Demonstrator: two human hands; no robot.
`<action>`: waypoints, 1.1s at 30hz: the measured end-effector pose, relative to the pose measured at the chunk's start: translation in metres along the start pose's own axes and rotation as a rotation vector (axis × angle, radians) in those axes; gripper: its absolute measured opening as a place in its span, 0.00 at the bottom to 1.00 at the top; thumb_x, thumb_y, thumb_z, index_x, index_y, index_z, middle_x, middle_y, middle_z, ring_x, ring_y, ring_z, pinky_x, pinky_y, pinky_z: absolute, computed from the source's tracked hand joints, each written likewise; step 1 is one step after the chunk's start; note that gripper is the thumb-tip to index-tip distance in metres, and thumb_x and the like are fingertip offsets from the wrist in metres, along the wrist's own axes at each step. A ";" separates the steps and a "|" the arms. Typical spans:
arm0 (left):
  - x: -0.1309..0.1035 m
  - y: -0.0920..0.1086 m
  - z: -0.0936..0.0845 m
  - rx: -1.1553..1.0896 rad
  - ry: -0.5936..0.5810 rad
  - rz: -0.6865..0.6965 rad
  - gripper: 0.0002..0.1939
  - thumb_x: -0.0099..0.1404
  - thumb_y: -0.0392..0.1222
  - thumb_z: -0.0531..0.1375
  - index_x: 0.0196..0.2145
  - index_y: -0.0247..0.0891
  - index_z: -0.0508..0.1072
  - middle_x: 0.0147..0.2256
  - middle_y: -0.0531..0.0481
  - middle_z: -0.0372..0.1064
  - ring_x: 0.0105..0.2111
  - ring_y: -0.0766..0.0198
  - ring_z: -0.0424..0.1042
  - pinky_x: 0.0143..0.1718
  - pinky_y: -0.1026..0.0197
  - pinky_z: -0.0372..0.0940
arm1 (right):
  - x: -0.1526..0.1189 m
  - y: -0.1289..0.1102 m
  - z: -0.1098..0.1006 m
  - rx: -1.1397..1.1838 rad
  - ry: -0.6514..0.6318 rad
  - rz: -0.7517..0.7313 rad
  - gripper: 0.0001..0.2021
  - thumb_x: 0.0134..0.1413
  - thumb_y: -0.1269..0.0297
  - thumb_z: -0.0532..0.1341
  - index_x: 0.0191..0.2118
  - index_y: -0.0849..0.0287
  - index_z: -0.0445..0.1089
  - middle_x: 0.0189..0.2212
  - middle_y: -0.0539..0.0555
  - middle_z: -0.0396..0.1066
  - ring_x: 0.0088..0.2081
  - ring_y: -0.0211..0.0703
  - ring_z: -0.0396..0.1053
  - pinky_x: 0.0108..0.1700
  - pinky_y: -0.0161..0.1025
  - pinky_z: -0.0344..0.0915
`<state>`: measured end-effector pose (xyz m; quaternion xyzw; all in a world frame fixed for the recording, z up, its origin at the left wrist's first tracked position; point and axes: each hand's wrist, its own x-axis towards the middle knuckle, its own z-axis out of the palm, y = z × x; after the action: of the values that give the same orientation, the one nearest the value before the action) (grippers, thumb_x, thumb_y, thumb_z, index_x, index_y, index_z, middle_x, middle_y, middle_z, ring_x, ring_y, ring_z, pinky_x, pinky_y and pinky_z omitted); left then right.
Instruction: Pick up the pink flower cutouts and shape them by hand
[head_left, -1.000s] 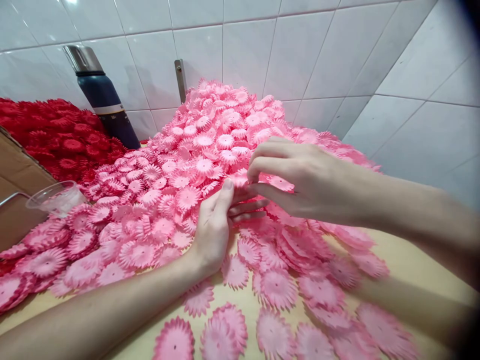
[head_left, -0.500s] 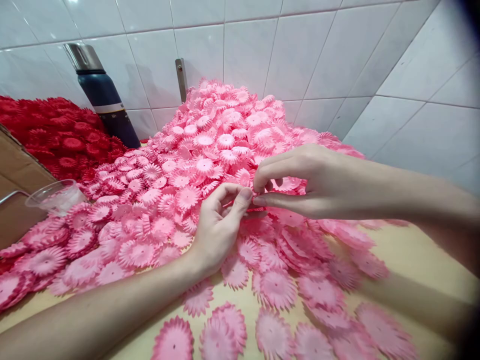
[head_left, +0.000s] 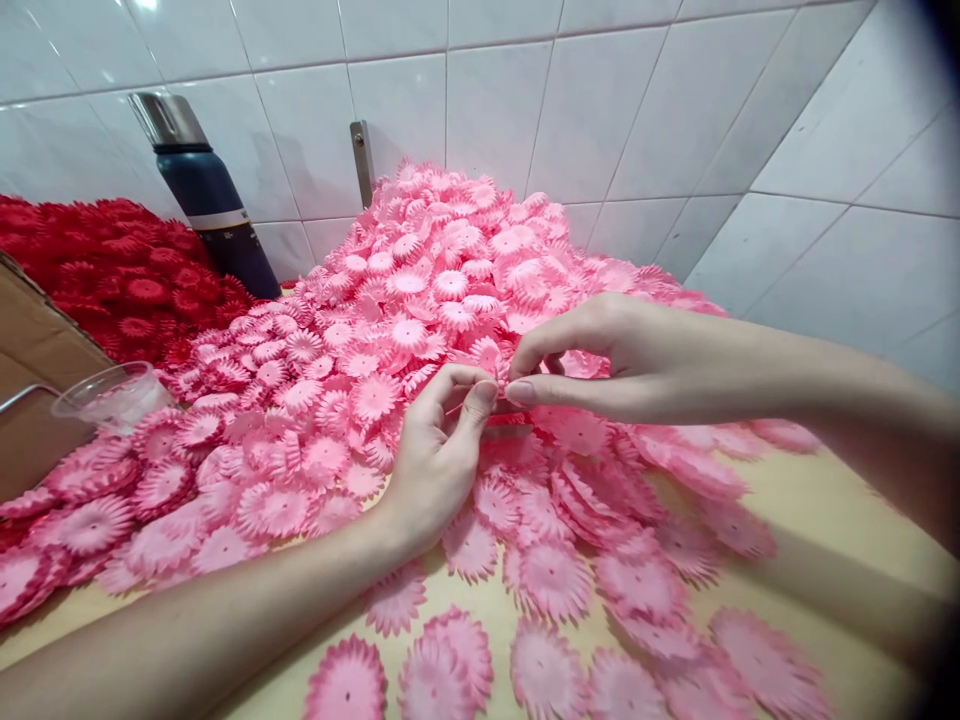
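Observation:
Thumb and fingers of my left hand [head_left: 442,450] are pinched together in the middle of the view, over a big heap of pink scalloped discs [head_left: 409,335]. Just to its right, my right hand [head_left: 600,365] pinches too, its thumb and forefinger tips almost meeting the left thumb. Whatever sits between the fingertips is too small or hidden to make out. Loose pink discs [head_left: 555,580] lie below the hands, several with a small dark hole at the centre.
A dark blue bottle [head_left: 214,210] with a steel cap leans at the back left, by a red heap [head_left: 120,270]. A clear plastic cup [head_left: 112,400] and a cardboard box [head_left: 37,370] are at the left. Behind stands a tiled wall [head_left: 600,110] with a metal bracket [head_left: 361,160].
My right hand's fingers have drawn closer together, and its thumb sits slightly higher. My left hand has barely moved.

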<state>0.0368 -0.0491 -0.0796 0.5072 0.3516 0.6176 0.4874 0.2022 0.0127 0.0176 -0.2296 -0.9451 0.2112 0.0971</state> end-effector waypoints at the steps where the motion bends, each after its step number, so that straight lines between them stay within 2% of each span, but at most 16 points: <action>1: 0.000 0.000 0.000 0.002 0.002 -0.004 0.08 0.68 0.45 0.57 0.34 0.38 0.68 0.35 0.52 0.67 0.38 0.67 0.70 0.42 0.64 0.69 | 0.000 0.001 0.000 0.017 -0.003 0.000 0.07 0.60 0.63 0.59 0.34 0.56 0.74 0.26 0.47 0.71 0.26 0.34 0.64 0.27 0.34 0.58; 6: -0.001 0.000 0.001 0.013 0.000 -0.017 0.08 0.67 0.45 0.58 0.34 0.39 0.68 0.36 0.51 0.69 0.38 0.65 0.70 0.40 0.63 0.70 | 0.000 0.003 -0.001 0.052 -0.015 -0.007 0.07 0.59 0.62 0.59 0.34 0.57 0.73 0.28 0.49 0.73 0.28 0.37 0.67 0.28 0.35 0.60; 16: 0.001 0.002 0.001 0.072 -0.017 -0.006 0.06 0.66 0.42 0.59 0.34 0.37 0.70 0.35 0.51 0.67 0.37 0.66 0.68 0.40 0.65 0.68 | 0.000 0.001 0.000 0.019 0.037 0.012 0.08 0.59 0.63 0.58 0.33 0.57 0.73 0.28 0.48 0.72 0.28 0.35 0.66 0.27 0.34 0.60; 22: 0.001 0.004 0.001 0.107 -0.027 -0.035 0.10 0.67 0.45 0.58 0.32 0.37 0.70 0.31 0.52 0.67 0.33 0.67 0.67 0.38 0.65 0.65 | 0.000 0.002 0.001 -0.003 0.014 -0.026 0.08 0.58 0.66 0.58 0.38 0.58 0.75 0.33 0.50 0.76 0.32 0.38 0.70 0.34 0.36 0.64; 28: 0.002 0.005 0.001 0.119 -0.027 -0.014 0.06 0.66 0.40 0.59 0.32 0.36 0.71 0.33 0.51 0.69 0.36 0.66 0.69 0.40 0.66 0.64 | -0.001 0.003 0.001 0.006 -0.029 0.028 0.09 0.57 0.61 0.60 0.37 0.55 0.76 0.32 0.50 0.76 0.32 0.40 0.71 0.32 0.37 0.65; 33: 0.002 0.004 0.001 0.107 -0.018 -0.024 0.06 0.65 0.40 0.59 0.32 0.36 0.72 0.32 0.50 0.68 0.35 0.66 0.68 0.40 0.65 0.65 | -0.002 0.006 -0.001 0.034 -0.063 0.039 0.11 0.60 0.58 0.56 0.39 0.55 0.75 0.33 0.50 0.76 0.32 0.40 0.70 0.32 0.38 0.64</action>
<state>0.0365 -0.0489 -0.0748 0.5337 0.3859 0.5876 0.4701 0.2061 0.0168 0.0156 -0.2395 -0.9393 0.2364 0.0670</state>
